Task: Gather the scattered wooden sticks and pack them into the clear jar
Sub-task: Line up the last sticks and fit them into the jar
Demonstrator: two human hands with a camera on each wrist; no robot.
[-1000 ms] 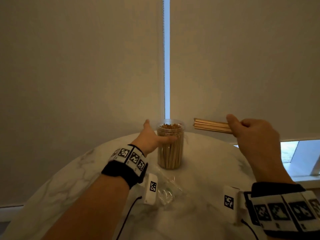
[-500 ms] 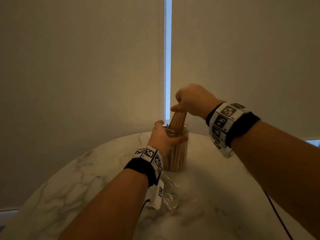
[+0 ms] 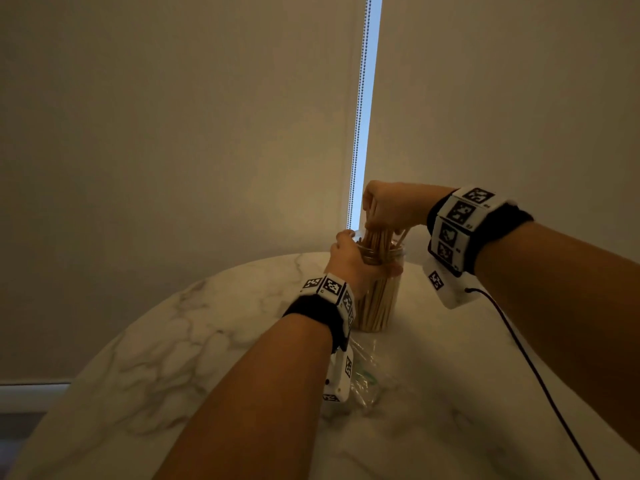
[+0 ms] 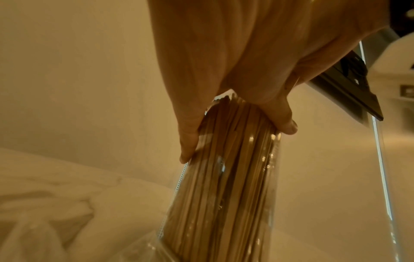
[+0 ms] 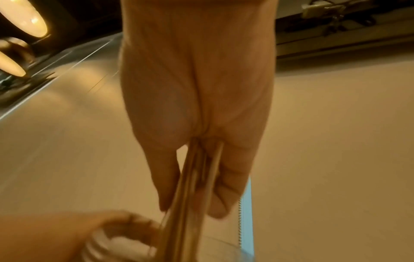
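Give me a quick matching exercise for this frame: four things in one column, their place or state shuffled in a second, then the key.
Column 1
1. left hand
2. right hand
3. clear jar
4. plastic bag

Column 2
A. stands upright on the marble table, packed with sticks
B. lies crumpled and flat on the table, nearer the person than the jar
C. grips the jar near its rim
D. above the jar mouth, pinches a bundle of wooden sticks whose lower ends are in the jar

Pairs: 1-C, 2-D, 3-A, 4-B
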